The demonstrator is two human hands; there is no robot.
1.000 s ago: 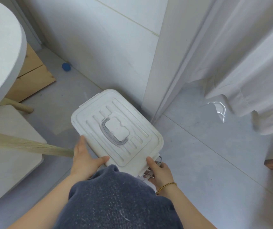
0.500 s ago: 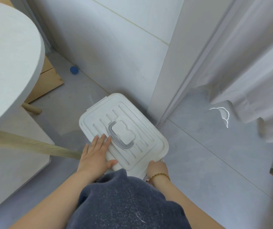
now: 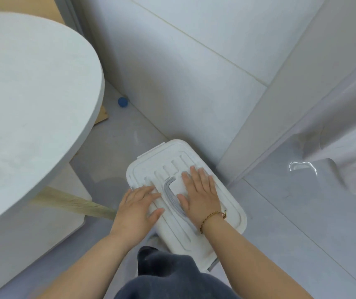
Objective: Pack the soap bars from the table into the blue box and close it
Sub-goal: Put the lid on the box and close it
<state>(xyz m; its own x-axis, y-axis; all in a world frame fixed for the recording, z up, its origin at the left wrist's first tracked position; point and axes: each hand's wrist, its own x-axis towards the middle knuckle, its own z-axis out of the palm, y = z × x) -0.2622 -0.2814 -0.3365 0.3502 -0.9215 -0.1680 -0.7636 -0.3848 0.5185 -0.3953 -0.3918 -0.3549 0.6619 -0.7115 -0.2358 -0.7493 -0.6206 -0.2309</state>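
A storage box stands on the floor by the wall, covered by its white ribbed lid with a grey handle set in the middle. The box's body is hidden under the lid. My left hand lies flat on the lid's left side, fingers spread. My right hand, with a bracelet on the wrist, lies flat on the lid over the handle recess. Neither hand holds anything. No soap bars are in sight.
A round pale table on wooden legs fills the left. A small blue ball lies by the wall. White curtains hang at the right. My dark-clad knee is just below the box.
Both hands left the lid's near edge and came up onto its top, now lying flat there. The view has shifted so the table takes up more of the left.
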